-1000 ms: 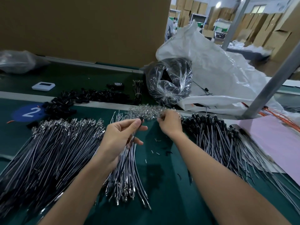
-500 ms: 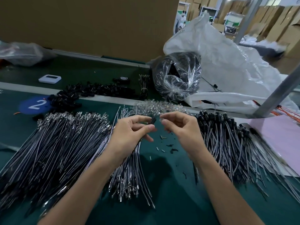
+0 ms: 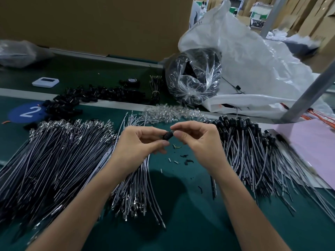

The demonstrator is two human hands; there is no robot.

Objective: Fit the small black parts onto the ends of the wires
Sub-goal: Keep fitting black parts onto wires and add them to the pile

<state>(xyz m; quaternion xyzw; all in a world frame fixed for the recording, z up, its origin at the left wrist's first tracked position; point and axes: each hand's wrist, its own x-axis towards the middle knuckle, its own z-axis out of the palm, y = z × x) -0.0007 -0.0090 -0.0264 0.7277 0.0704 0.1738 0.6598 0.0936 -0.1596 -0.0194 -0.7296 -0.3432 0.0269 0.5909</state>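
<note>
One small black part [image 3: 167, 137] is pinched between the fingertips of the left hand [image 3: 143, 142] and the right hand [image 3: 197, 140], above the bench [image 3: 181, 205]. Whether a wire end has entered it cannot be told. It is judged that the part should be held square and pressed straight on until seated.

Three heaps are counted:
- bare-ended wires [image 3: 63, 151] left of the left hand
- a bunch [image 3: 137, 187] beneath its wrist
- capped wires [image 3: 253, 151] right of the right hand

Strands are too many to count. Loose black parts [image 3: 94, 96] lie beyond the left hand.

green desk [image 3: 181, 223], big cardboard wall [image 3: 94, 24] at 11 o'clock, stacked cardboard boxes [image 3: 311, 17] at 1, grey metal post [image 3: 308, 93] at 3.
</note>
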